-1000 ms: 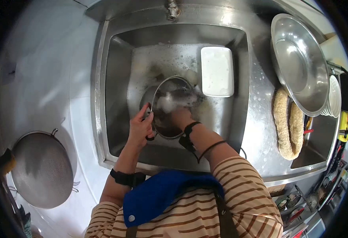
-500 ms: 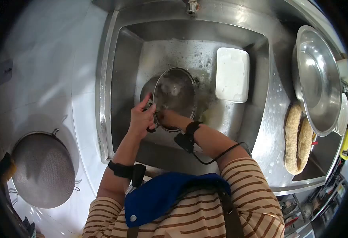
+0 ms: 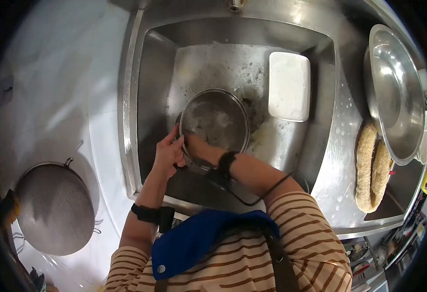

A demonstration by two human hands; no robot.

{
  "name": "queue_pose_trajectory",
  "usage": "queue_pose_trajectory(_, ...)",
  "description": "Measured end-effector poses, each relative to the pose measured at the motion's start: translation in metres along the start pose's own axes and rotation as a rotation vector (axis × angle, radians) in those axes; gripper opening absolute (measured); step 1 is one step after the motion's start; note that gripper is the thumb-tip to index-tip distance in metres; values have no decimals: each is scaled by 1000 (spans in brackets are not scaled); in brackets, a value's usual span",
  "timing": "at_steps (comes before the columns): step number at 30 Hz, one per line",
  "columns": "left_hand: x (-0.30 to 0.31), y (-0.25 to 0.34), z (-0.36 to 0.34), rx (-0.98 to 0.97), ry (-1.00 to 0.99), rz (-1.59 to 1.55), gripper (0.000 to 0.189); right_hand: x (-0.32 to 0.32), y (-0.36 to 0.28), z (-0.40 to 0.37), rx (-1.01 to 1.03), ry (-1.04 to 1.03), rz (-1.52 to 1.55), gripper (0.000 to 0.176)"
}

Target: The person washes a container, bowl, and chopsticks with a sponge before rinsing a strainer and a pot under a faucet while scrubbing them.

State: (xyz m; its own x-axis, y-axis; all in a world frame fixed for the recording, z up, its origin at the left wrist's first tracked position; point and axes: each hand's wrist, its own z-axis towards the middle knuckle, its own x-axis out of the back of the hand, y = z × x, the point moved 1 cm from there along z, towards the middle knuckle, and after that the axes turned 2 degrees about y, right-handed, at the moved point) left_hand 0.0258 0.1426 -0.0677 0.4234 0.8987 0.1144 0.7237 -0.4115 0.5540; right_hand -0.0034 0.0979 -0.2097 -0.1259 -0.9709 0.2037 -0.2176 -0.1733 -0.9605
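Note:
A round metal pot (image 3: 218, 113), cloudy and sudsy inside, is tilted in the steel sink (image 3: 162, 58). My left hand (image 3: 168, 155) is closed on its near left edge, with the thumb and index finger at the rim and a dark part, perhaps a handle, under the palm. My right hand (image 3: 200, 148) reaches over the near rim into the pot. Its fingers are low against the inner left wall, blurred and mostly hidden, so anything they hold cannot be made out.
A white rectangular tub (image 3: 289, 87) sits in the sink's right side. Along the right counter are a large steel basin (image 3: 393, 92) and a long tan loofah-like roll (image 3: 367, 168), folded double. A round mesh strainer (image 3: 55, 209) lies on the left counter. The faucet (image 3: 235, 5) is at the back.
The pot has turned its opening more upward and shifted slightly right, with more suds showing inside. My left hand stays on its edge; my right hand has moved a little left inside it.

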Motion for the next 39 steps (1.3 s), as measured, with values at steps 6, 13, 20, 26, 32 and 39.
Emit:
queue_pose_trajectory(6,-6,-10,-16,-3,-25,-8,50,50,9,29,47,-196,-754,25)
queue_pose_trajectory(13,-11,-13,-16,-66,-23,65,49,46,67,-8,-370,-321,-769,17)
queue_pose_trajectory(20,-3,-14,-14,-46,-77,63,50,12,10,-13,-192,-289,-269,21)
queue_pose_trajectory(26,4,-29,-16,-25,-57,1,51,35,53,37,-318,131,-412,14)
queue_pose_trajectory(32,2,-16,-9,-2,-85,3,50,9,13,-14,-352,-72,-371,16)
queue_pose_trajectory(39,5,-17,-13,4,-63,16,49,3,123,43,-259,194,-344,21)
